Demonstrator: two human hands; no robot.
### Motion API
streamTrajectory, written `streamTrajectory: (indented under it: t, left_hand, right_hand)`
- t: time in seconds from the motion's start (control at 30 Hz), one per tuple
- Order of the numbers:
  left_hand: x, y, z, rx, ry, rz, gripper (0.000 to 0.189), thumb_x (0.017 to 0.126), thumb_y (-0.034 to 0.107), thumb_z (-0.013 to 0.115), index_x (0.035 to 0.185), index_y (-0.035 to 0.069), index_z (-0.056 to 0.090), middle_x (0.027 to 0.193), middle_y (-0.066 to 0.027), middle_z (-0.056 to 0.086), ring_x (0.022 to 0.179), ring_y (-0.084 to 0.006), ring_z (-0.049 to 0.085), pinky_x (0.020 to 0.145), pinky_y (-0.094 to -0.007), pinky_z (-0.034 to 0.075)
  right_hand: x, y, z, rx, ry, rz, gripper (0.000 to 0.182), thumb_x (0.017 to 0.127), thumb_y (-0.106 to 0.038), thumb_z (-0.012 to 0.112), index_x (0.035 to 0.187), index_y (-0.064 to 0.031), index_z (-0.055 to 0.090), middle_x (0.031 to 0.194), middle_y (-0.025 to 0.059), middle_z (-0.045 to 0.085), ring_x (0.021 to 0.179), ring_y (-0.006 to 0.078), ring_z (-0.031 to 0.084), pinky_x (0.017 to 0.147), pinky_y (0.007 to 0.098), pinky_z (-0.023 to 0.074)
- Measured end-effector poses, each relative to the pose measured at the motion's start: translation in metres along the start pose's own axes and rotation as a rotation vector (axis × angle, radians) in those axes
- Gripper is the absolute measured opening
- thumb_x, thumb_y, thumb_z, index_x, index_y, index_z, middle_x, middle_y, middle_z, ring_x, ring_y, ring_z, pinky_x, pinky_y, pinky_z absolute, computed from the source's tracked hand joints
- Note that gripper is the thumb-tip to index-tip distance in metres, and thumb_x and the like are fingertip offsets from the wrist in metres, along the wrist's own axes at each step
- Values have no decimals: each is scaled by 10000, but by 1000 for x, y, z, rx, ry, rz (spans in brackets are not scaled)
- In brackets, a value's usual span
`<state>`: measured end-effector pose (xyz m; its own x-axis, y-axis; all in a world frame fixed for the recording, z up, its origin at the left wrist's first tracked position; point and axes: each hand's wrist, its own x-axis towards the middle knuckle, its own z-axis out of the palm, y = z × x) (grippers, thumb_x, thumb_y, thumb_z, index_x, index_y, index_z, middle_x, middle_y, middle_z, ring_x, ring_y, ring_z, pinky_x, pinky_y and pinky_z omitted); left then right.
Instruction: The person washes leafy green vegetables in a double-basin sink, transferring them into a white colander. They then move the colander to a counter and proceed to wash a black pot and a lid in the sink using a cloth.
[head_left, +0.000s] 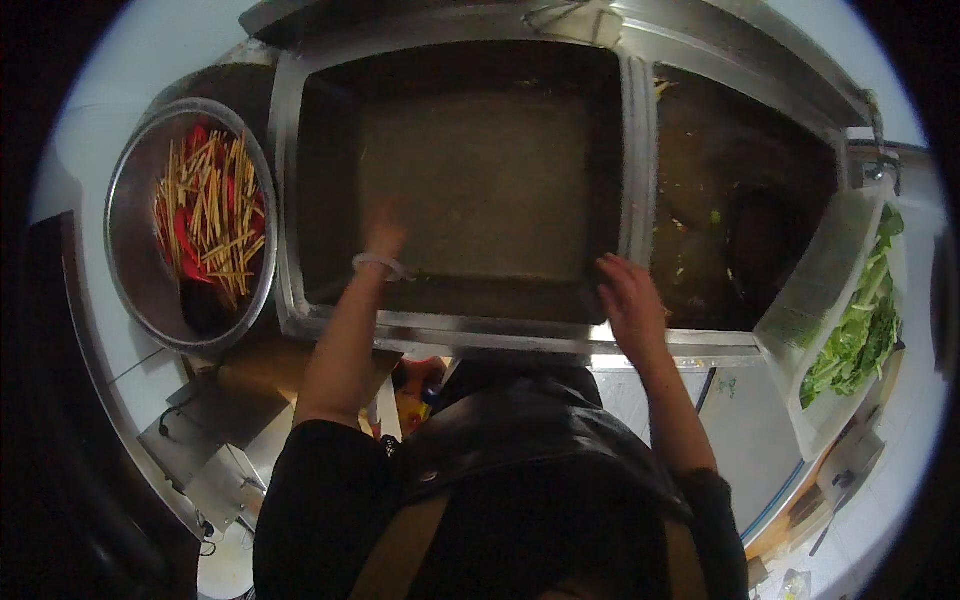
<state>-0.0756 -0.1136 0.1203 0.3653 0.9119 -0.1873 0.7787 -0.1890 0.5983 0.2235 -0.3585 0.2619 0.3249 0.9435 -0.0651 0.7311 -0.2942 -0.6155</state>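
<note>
My left hand (385, 223) reaches into the left basin of a stainless steel sink (636, 172), which holds murky water (480, 180). The fingers are blurred under the water, so I cannot tell whether they hold anything. A pale bracelet (377, 260) circles the wrist near the water. At the basin's front right corner, beside the steel divider, is my right hand (631, 300). Its fingers are bent with the thumb apart, and nothing shows between them. A small green scrap (422, 276) lies near the basin's front side.
A steel bowl (139, 247) at left holds thin wooden sticks (217, 202) and red pieces (187, 240). Scraps float in the right basin's dark water (697, 165). A white plastic basket (817, 262) of leafy greens (859, 330) tilts at the sink's right end.
</note>
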Motion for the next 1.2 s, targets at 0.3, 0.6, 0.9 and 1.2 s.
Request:
streamTrajectory:
  t: [0.3,0.6,0.9,1.2]
  left_hand:
    - [60,-30,19,-339,-231,-438,319,808,294,558,971,20,581,835,-100,634,789,-227,587,742,-322,458]
    - [76,41,116,-1597,-385,-930,439,870,354,435,1086,-24,496,1124,-197,505,999,-295,506,902,-395,406]
    - [28,255,-36,-2124,-931,-327,639,872,493,296,1240,-26,346,1306,-180,335,1239,-288,277,1036,-390,226]
    - [25,289,-52,-1873,-1167,15,722,832,561,332,1316,31,255,1371,-192,212,1286,-298,173,1054,-390,154]
  right_hand:
    - [-12,6,73,-223,-112,-101,297,690,-90,589,984,-104,544,797,77,568,790,259,534,729,384,401]
    - [-10,10,74,-228,-130,-68,259,624,-114,603,875,-76,550,641,97,531,668,285,531,621,393,394]
    - [-6,3,59,-120,-148,-58,161,621,-138,583,758,-79,524,641,104,532,657,297,531,622,394,398]
    - [-15,23,80,-118,-2,-129,182,626,-159,609,787,-108,542,672,90,541,659,285,531,634,383,404]
